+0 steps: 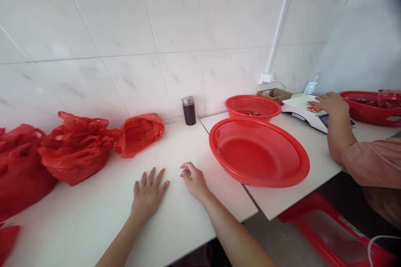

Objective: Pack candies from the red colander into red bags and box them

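My left hand [146, 198] lies flat on the white table [94, 221], its fingers spread and nothing in it. To its right, my right hand [194, 179] rests at the table with its fingers curled loosely and slightly apart; nothing shows between them. A large red perforated basket [253, 158] stands to the right of my right hand, not touching it, and no items show inside. Behind it a smaller red basket [253, 106] holds a few small colourful packets. A dark bottle with a silver lid [189, 112] stands upright near the wall.
Red plastic bags [78, 150] line the left side, one opened bag [139, 135] nearest the bottle. At the right, a person's hand [333, 104] touches red packets on a white scale [305, 110]. Beyond are a cardboard box [275, 95] and another red basket [366, 114].
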{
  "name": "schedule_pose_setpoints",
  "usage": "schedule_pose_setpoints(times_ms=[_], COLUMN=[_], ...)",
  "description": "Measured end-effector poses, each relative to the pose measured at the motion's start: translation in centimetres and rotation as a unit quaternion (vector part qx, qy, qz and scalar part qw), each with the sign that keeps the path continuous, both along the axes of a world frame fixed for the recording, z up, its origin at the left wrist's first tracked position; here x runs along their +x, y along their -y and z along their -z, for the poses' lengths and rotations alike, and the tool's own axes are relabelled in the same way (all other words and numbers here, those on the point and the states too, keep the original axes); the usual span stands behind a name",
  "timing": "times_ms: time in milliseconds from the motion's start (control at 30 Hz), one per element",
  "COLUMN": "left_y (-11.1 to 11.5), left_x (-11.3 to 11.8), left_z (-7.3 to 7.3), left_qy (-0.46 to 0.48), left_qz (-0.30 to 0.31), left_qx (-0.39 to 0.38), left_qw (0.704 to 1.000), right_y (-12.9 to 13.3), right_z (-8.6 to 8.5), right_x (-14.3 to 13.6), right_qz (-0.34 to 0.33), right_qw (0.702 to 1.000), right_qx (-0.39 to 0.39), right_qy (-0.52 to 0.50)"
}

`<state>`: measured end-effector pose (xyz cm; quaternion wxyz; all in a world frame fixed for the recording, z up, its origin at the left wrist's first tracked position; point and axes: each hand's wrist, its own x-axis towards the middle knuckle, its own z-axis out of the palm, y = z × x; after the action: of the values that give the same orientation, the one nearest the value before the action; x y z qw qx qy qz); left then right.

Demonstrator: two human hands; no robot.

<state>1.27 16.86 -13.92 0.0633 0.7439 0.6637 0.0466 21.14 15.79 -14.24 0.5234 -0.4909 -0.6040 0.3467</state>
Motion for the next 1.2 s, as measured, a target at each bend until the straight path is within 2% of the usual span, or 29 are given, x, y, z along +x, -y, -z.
schedule_pose_setpoints(times_ms=[367,1200], left_y=[0.3,0.4], left_x=[0.3,0.0], left_z=[0.3,1.1], left_qy=[-0.003,0.040], left_qz=[-0.015,-0.001], left_qx=[0.034,0.089], left_qw=[0.999,0.995], right_y=[-0.1,0.4], right_z=[0.4,0.2], right_x=[-0.1,-0.1], right_qz=[-0.003,0.001], right_qw=[1.000,0.999], right_qx=[-0.002,-0.016], right_qy=[0.011,0.031])
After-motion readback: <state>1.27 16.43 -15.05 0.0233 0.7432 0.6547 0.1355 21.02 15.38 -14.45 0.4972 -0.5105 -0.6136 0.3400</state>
